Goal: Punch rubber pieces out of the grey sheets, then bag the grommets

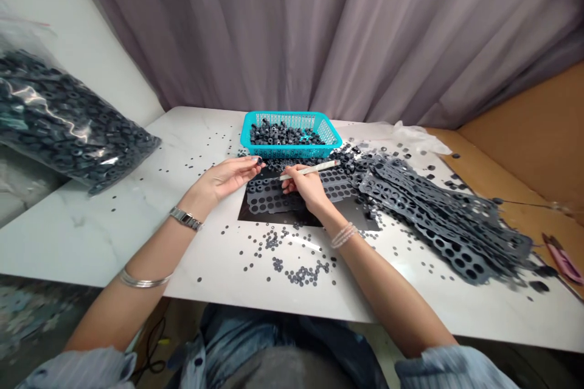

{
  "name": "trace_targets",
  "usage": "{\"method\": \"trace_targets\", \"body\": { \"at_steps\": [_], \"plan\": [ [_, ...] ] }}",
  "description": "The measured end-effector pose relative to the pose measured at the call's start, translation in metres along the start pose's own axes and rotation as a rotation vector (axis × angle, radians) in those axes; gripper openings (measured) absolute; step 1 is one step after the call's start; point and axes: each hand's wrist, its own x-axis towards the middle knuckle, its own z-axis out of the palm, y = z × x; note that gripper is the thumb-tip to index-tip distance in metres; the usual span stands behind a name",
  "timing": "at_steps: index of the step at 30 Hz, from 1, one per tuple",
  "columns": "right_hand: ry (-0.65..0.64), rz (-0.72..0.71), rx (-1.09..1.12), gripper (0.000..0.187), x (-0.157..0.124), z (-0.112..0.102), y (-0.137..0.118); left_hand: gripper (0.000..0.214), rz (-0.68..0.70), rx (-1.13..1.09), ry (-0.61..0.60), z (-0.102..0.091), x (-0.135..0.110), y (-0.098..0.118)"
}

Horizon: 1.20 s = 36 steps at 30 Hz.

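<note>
My left hand (230, 177) pinches a small black ring-shaped part (260, 161) between thumb and fingertips, just in front of the basket. In my right hand (303, 185) is a slim white pen-like tool (322, 166), gripped like a pencil; its tip points left toward the left hand. Under both hands a grey perforated sheet (269, 202) with rows of round holes lies on a black mat (255, 216). Dark round parts sit along its upper rows. The turquoise basket (292, 151) behind the hands holds many black cylindrical parts (278, 131).
Punched grey sheets (438, 219) are heaped at the right. Small black discs (303, 273) are scattered over the white table (150, 225). A clear bag (68, 121) full of black parts stands left. Pink-handled pliers (566, 261) and white plastic (420, 137) lie right.
</note>
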Motion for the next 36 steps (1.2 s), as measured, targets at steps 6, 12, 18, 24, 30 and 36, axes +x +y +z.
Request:
{"method": "trace_targets", "body": {
  "at_steps": [6, 12, 18, 24, 30, 36],
  "plan": [
    [0.003, 0.005, 0.037, 0.02, 0.0, 0.001, 0.0, 0.01, 0.015, -0.009, -0.018, 0.001, -0.002, 0.0],
    [0.011, -0.064, -0.064, 0.023, 0.002, 0.005, 0.004, 0.036, 0.085, 0.205, -0.003, 0.001, -0.002, -0.001],
    [-0.024, -0.154, -0.248, 0.023, 0.005, 0.012, 0.011, 0.016, 0.282, 0.713, 0.107, 0.006, 0.006, -0.017],
    [-0.034, -0.217, -0.399, 0.026, 0.004, 0.014, 0.007, 0.018, 0.462, 1.148, 0.1, 0.007, 0.009, -0.029],
    [-0.021, -0.258, -0.59, 0.028, 0.004, 0.019, 0.001, 0.016, 0.572, 1.297, 0.064, 0.003, 0.017, -0.036],
    [-0.014, -0.271, -0.685, 0.024, 0.01, 0.023, 0.003, 0.014, 0.679, 1.539, 0.061, 0.005, 0.021, -0.038]
  ]
}}
